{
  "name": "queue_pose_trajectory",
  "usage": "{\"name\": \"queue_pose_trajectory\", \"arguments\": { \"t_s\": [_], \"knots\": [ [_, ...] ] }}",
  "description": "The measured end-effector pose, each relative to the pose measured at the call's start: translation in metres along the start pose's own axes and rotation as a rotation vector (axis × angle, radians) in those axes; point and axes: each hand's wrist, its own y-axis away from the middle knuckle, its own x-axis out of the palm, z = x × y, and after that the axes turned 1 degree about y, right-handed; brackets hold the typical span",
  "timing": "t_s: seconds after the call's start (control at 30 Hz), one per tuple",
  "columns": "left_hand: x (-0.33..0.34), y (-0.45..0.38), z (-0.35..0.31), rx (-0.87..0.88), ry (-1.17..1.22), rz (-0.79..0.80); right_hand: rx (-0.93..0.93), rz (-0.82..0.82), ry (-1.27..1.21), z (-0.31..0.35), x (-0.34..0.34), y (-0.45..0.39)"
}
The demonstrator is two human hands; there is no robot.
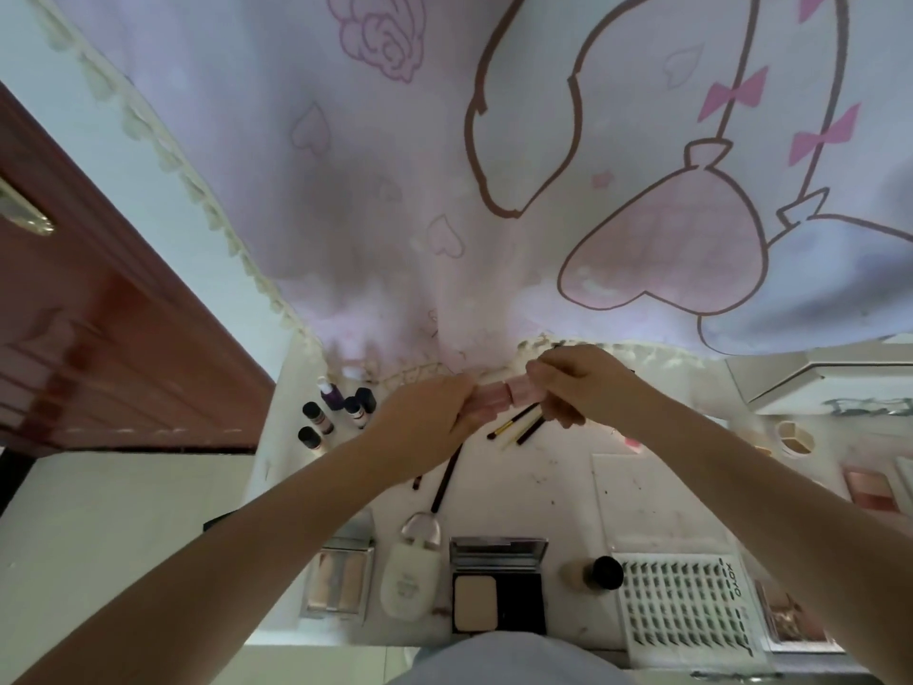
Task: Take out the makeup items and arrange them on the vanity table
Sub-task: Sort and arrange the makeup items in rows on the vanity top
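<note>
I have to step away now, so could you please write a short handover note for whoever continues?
Left hand and right hand both grip a pink tube above the table; the right also holds brushes.
Laid out: small bottles back left, compact, white bottle, lash tray in front.
Left: place the tube and brushes.

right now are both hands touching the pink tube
Touching. The head view shows the left hand gripping one end of the pink tube and the right hand gripping the other.
</note>
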Motion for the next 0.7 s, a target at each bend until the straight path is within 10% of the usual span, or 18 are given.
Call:
{"name": "queue_pose_trajectory", "arguments": {
  "t_s": [0.17, 0.4, 0.57, 0.7],
  "knots": [
    [0.0, 0.003, 0.003, 0.006, -0.015, 0.018, -0.199, 0.005, -0.123, -0.007, -0.003, -0.001],
    [-0.006, 0.007, -0.001, 0.017, -0.132, -0.023, 0.029, 0.157, 0.032, 0.0, 0.003, -0.008],
    [-0.01, 0.009, 0.007, 0.022, 0.205, -0.022, -0.308, 0.032, -0.211, -0.006, 0.002, -0.005],
    [-0.009, 0.013, 0.006, -0.009, 0.268, -0.039, -0.217, 0.128, -0.33, 0.0, 0.001, -0.004]
  ]
}}
